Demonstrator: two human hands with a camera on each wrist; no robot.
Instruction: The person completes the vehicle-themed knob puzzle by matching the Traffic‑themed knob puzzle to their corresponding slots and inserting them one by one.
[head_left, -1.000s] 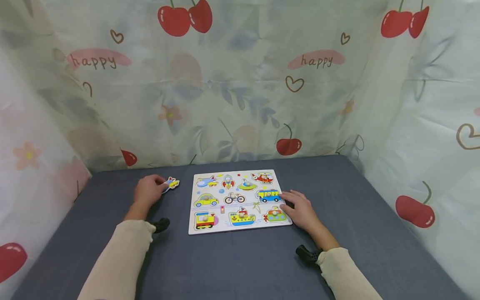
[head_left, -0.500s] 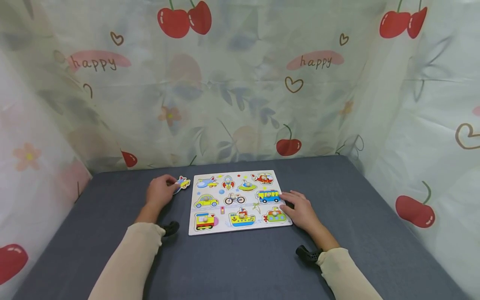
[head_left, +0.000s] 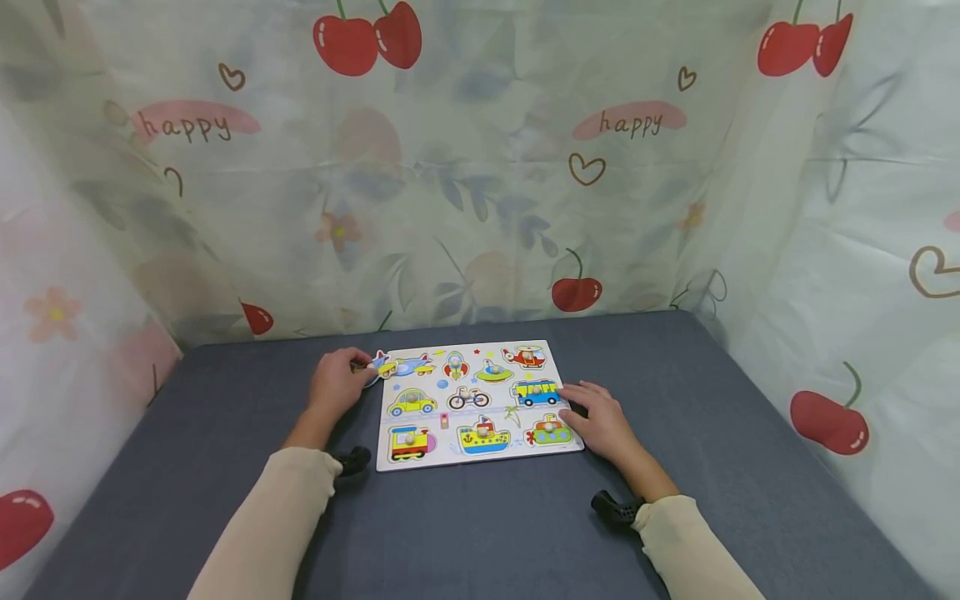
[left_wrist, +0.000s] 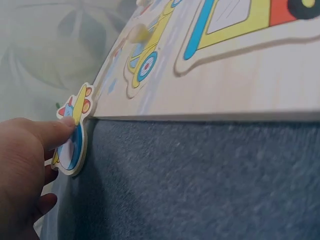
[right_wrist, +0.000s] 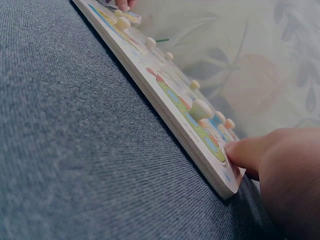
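A wooden peg puzzle board [head_left: 446, 443] with vehicle pictures lies flat on the dark cloth. My left hand [head_left: 335, 388] pinches an airplane puzzle piece [left_wrist: 75, 131] between thumb and fingers, at the board's upper left corner. In the head view the piece overlaps that corner, beside the printed airplane [head_left: 412, 367]; whether it touches the board cannot be told. My right hand [head_left: 604, 421] rests on the board's right edge, fingers extended near the bus piece [head_left: 537, 392]. In the right wrist view, its thumb [right_wrist: 242, 152] lies on the board next to the submarine piece [right_wrist: 195, 122].
Other knobbed pieces sit on the board, among them a car [head_left: 412, 402], a train [head_left: 409, 442], a ship [head_left: 483, 437] and a helicopter [head_left: 527, 357]. A patterned curtain [head_left: 480, 217] stands behind the dark-covered table [head_left: 480, 533] and along both sides.
My left hand has carried the airplane piece rightward, from the cloth left of the board to its upper left corner. My right hand has stayed at the board's right edge.
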